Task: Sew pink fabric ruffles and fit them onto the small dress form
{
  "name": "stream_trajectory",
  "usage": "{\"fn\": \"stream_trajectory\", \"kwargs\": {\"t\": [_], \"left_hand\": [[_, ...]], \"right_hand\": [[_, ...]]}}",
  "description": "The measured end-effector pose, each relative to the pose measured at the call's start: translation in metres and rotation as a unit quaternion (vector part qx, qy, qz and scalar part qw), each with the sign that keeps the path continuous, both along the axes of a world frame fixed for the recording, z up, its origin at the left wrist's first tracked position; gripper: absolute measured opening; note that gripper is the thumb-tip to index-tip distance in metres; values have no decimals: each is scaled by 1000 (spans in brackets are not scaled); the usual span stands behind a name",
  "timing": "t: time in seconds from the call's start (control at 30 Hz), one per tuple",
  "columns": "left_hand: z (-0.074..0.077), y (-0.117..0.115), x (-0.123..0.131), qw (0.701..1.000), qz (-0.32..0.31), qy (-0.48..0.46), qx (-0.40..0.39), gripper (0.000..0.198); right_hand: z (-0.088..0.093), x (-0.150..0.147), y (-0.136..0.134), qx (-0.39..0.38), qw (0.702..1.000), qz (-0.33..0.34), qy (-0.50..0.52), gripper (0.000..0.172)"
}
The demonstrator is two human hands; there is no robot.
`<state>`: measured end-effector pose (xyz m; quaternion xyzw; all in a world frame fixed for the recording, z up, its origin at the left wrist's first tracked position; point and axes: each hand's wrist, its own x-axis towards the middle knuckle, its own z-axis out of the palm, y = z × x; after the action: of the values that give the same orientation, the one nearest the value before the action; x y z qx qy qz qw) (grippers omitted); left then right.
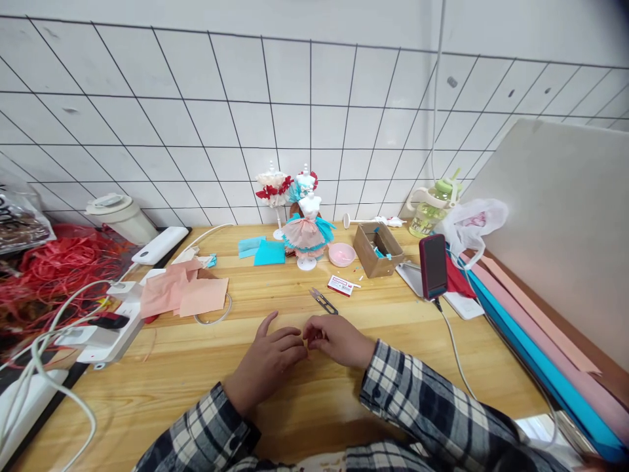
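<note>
My left hand (269,359) is just above the wooden table, with its thumb lifted apart and its fingers stretched toward the right hand. My right hand (339,339) is curled in a pinch and meets the left fingertips. What it pinches, if anything, is hidden; a tiny peach-coloured bit shows below the fingers. Just beyond the hands lie thread snips (323,301) and a small red-and-white box (340,285). Farther back, a mini dress form (309,229) wears a pink and blue crepe-paper skirt.
Peach paper sheets (204,296) and a power strip (115,328) with cables are at left. Blue paper (269,253), a pink bowl (342,254) and a cardboard box (378,252) stand behind. A phone (433,267) and paper rolls (531,341) are at right.
</note>
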<state>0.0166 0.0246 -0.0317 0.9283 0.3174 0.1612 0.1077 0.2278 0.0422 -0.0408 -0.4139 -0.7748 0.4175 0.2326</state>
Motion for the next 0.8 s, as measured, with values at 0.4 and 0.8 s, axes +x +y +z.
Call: {"fn": "stream_trajectory", "kwargs": {"t": [0.4, 0.8], "left_hand": [[9, -1, 13, 986, 164, 12, -29, 20], [-2, 3, 27, 853, 238, -344, -312, 25]], "right_hand": [[17, -23, -13, 357, 911, 27, -206, 9], [-10, -27, -39, 222, 910, -299, 185, 15]]}}
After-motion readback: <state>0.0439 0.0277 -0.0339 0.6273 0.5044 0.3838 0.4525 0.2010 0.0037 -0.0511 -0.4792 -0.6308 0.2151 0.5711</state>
